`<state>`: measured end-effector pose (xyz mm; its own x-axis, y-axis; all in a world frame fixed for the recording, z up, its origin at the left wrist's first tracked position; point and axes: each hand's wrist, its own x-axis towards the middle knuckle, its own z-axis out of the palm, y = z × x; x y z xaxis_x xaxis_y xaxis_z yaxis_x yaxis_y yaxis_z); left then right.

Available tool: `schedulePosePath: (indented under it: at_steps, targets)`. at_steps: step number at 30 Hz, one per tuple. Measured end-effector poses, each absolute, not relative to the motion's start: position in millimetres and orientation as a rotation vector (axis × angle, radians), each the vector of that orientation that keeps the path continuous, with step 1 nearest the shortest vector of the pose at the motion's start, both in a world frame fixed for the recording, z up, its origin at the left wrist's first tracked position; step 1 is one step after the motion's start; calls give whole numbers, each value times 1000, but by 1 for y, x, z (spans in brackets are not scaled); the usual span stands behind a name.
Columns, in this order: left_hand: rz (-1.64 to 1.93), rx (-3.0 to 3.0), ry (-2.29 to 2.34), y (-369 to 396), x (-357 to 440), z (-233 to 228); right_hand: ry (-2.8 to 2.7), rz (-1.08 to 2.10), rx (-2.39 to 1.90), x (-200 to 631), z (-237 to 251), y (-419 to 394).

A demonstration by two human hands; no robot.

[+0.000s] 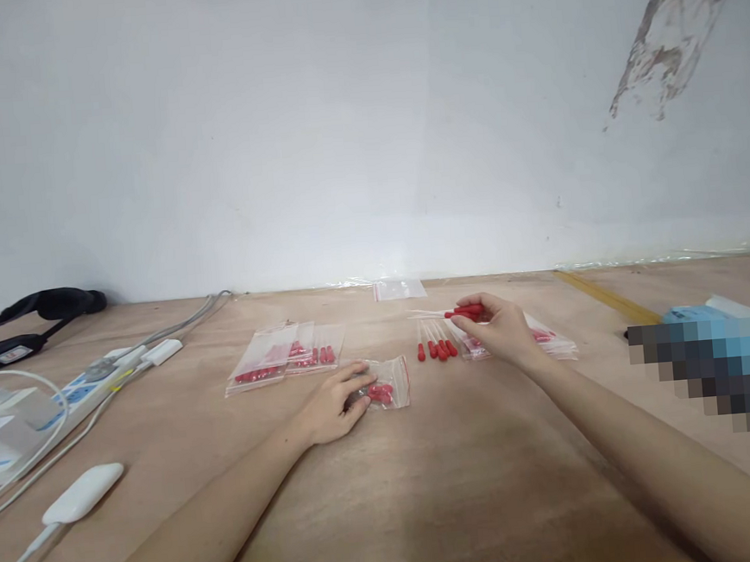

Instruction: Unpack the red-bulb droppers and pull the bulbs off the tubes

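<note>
My left hand (336,401) rests on a small clear zip bag (387,384) holding red rubber bulbs, its fingers pinching the bag's left edge on the wooden table. My right hand (499,327) holds a few red-bulbed droppers (465,312) just above the table, their thin clear stems pointing left. Under that hand, several loose droppers (435,343) lie in a row. More bagged droppers (552,339) lie partly hidden under my right wrist.
Filled clear bags (286,354) lie left of centre and an empty bag (400,289) sits by the wall. A power strip (72,397) with cables, a white adapter (83,493) and a black strap (30,315) occupy the left. A blurred blue object (712,367) is right.
</note>
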<state>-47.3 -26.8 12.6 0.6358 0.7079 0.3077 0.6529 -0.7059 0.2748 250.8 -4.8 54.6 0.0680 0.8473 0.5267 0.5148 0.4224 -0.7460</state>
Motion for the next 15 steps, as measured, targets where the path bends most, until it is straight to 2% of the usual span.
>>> schedulePosePath:
  at_steps: [7,15]
  targets:
    - [650,2592,1265,-21,-33,29,-2075,-232,-1379,199,22,21]
    - [383,2700,1152,34,1,34,-2246,-285,-1364,199,10,20]
